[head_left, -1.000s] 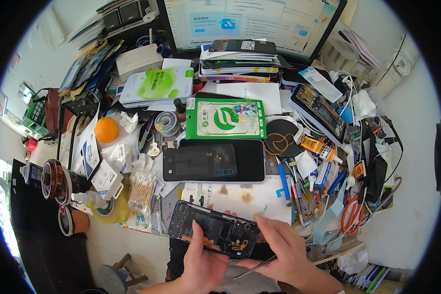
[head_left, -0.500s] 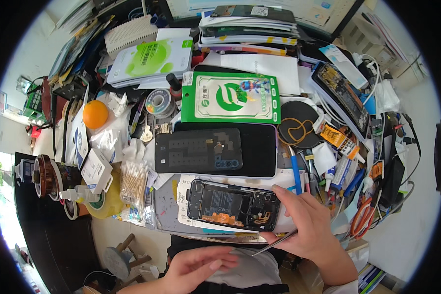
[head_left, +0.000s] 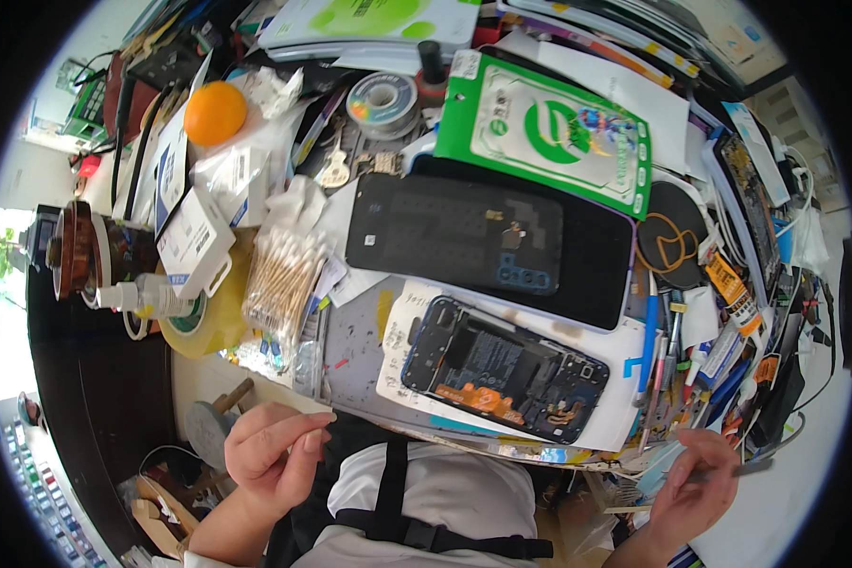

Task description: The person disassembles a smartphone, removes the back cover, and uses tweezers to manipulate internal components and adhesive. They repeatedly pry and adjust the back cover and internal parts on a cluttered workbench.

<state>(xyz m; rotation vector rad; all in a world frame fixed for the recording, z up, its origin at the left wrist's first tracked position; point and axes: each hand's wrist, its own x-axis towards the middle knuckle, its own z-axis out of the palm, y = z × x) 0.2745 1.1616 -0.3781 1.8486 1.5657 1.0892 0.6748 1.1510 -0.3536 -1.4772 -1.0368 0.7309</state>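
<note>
An opened phone [head_left: 511, 369], its battery and orange flex cable showing, lies on a marked white card [head_left: 615, 426] at the desk's front. Above it a detached back panel [head_left: 435, 227] rests on a larger black phone [head_left: 596, 284]. My left hand [head_left: 275, 454] is off the desk's front edge, lower left, fingertips pinched; whatever is between them is too small to make out. My right hand [head_left: 693, 488], lower right, is closed on a metal tool [head_left: 753, 468] that points outward. Neither hand touches the opened phone.
A bag of cotton swabs [head_left: 279, 284], tape rolls [head_left: 189, 331], an orange [head_left: 215, 114] and a solder spool [head_left: 381, 104] crowd the left and back. A green package [head_left: 540, 133] lies behind the phones. Pens, glue tubes [head_left: 734, 293] and cables pile up at the right.
The opened phone, held in both hands earlier, now rests on the card. Both hands have drawn away, the left pinching, the right carrying the tool rightward. The head view has shifted.
</note>
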